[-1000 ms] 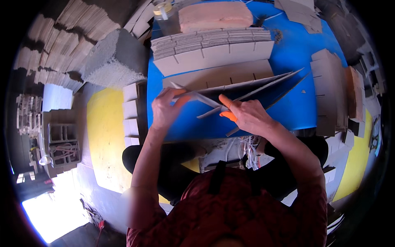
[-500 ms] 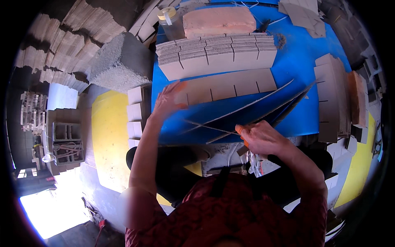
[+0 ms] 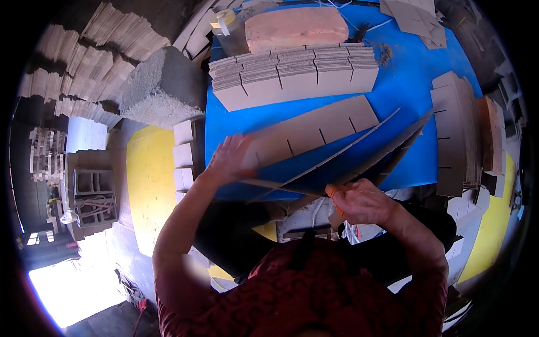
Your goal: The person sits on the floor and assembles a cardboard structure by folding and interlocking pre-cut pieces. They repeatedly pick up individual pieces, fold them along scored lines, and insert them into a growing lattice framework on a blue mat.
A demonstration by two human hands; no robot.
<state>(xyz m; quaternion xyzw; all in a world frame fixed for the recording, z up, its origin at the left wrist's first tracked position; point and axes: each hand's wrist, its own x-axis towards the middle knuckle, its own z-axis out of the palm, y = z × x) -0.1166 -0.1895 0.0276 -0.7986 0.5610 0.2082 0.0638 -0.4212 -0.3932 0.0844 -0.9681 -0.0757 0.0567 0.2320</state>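
Note:
My left hand (image 3: 227, 159), slightly blurred and with orange on its fingertips, spans the left end of a slotted cardboard strip (image 3: 307, 130), thumb at the near edge and fingers at the far one. The strip slants over the blue tabletop (image 3: 415, 70). At the table's near edge, my right hand (image 3: 364, 201) is closed on several crossed cardboard strips (image 3: 387, 151), which stand on edge and fan out to the far right. Orange also covers a finger there. Behind the flat strip lies a stack of slotted cardboard strips (image 3: 297, 84).
A reddish brick (image 3: 296, 29) and a yellow-lidded jar (image 3: 229, 35) sit behind the stack. More cardboard strips (image 3: 451, 135) stand at the right beside another brick (image 3: 487, 135). A rough grey block (image 3: 160, 90) is at the left, near piled cardboard (image 3: 92, 67).
My left hand has come nearer to me, and the flat strip's left end has swung with it, away from the stack. My right hand has shifted slightly nearer and right with the crossed strips.

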